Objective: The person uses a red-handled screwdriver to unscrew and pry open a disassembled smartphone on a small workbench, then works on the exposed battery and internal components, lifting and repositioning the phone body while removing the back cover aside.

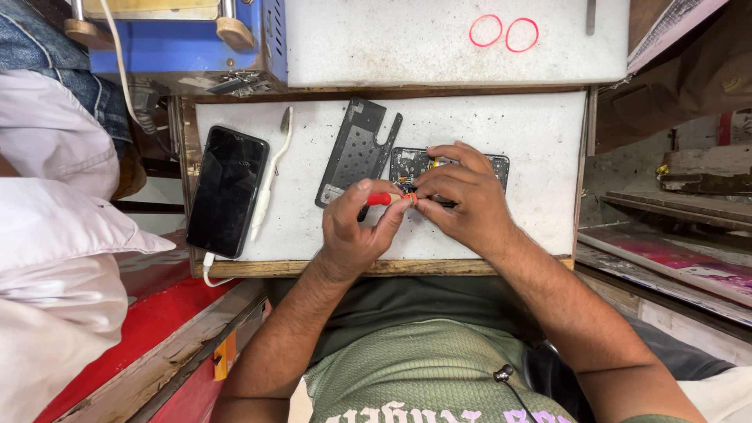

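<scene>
An opened phone body [407, 164] with bare circuitry lies on a white work board [501, 117]. My left hand [352, 231] grips a red-handled screwdriver [381, 199], its tip pointing right toward the phone. My right hand [462, 196] rests over the phone, fingertips pinched at the screwdriver tip. Most of the phone's right part is hidden under that hand. A dark perforated metal plate [354, 149] lies just left of the phone.
A black phone [227, 190] lies screen-up at the board's left, a white toothbrush [270, 176] beside it. A blue machine [188, 39] stands at the back left. Two red rubber bands [504, 32] lie on the far white surface. Another person's clothed legs [55, 196] are at left.
</scene>
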